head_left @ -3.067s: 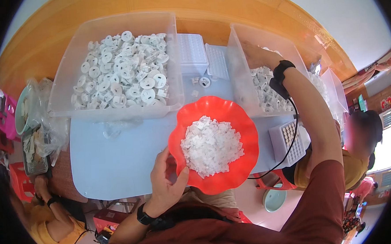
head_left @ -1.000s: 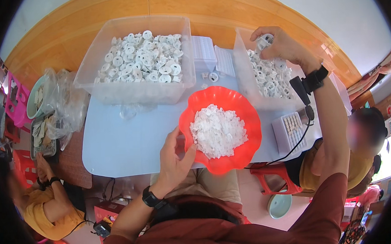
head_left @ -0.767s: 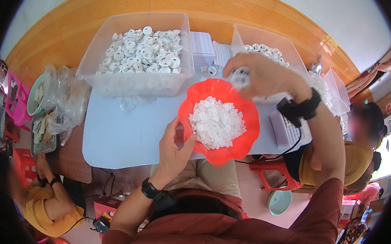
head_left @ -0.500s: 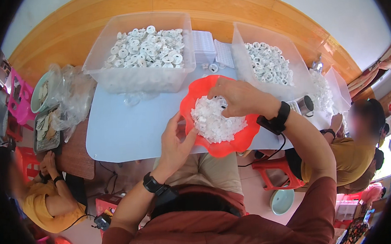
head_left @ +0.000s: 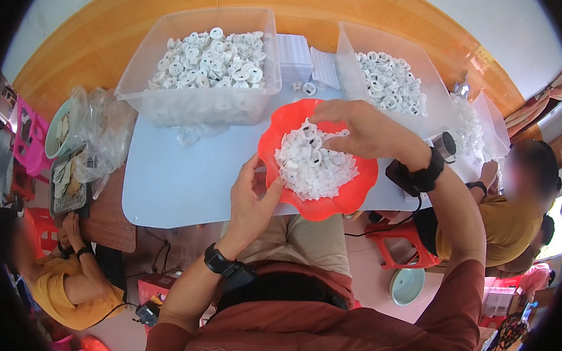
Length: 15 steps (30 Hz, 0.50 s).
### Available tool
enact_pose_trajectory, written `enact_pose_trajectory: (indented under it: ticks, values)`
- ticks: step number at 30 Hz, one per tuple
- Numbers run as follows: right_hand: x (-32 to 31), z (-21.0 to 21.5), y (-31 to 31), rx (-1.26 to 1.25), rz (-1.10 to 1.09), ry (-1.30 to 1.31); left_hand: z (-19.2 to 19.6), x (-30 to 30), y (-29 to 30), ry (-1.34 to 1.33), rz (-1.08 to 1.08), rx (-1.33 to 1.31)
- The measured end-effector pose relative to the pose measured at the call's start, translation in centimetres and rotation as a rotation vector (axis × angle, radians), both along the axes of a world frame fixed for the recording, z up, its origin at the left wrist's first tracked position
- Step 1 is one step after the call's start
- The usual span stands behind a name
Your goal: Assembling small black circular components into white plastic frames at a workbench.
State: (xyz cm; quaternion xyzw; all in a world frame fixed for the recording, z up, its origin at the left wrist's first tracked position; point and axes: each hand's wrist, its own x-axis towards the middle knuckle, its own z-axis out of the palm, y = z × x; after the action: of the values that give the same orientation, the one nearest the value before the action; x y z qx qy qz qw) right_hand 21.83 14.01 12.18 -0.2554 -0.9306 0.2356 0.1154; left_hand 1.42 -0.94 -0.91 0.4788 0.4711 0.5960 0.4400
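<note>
Head view | your left hand (head_left: 249,206) clasps the red bowl (head_left: 352,194) by its left rim, at the near edge of the worktop (head_left: 185,174) | white pieces (head_left: 319,173) lie inside, slotted parts (head_left: 308,133) atop their far side | your right hand (head_left: 371,129) arches over these, fingers parted, seemingly released: likely the dropping-in step; next calls for lifting clear

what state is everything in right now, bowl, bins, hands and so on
red bowl: upright, piled with white bits, round parts on top
left hand: gripping the bowl's rim
right hand: over the bowl, fingers and thumb apart
left bin: lidless, heaped with white parts
right bin: lidless, partly filled with white parts
plastic bag: crumpled
basin: upright
</note>
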Motion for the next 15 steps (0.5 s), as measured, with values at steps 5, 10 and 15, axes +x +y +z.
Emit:
enact_pose_trajectory:
  ticks: [5, 10, 15]
  values:
    - [0.5, 2.1, 0.9, 0.058, -0.275, 0.154, -0.3, -0.2, 0.0, 0.020, 0.016, -0.004]
    - [3.9, 4.6, 6.0, 0.238, -0.677, 0.087, 0.0, -0.1, -0.2, 0.023, 0.015, -0.016]
    - [8.6, -1.0, 12.1, -0.006, -0.293, -0.333, -0.2, 0.5, 0.2, -0.017, 0.071, 0.036]
